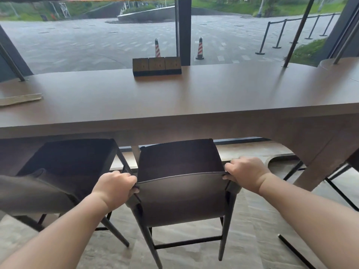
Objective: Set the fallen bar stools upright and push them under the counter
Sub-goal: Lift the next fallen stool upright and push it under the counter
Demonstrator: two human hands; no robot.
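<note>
A dark brown bar stool (180,199) stands upright in front of me, its seat front reaching under the edge of the brown counter (174,100). My left hand (114,188) grips the left end of the stool's backrest top. My right hand (245,174) grips the right end of that same top edge. A second dark stool (66,167) stands upright just to the left, its seat partly under the counter.
On the counter sit a row of wooden blocks (157,66) at the back and a folded paper (19,99) at the far left. Thin black legs of another stool (338,183) show at the right. Slanted metal rods (297,32) rise from the counter. A window lies behind.
</note>
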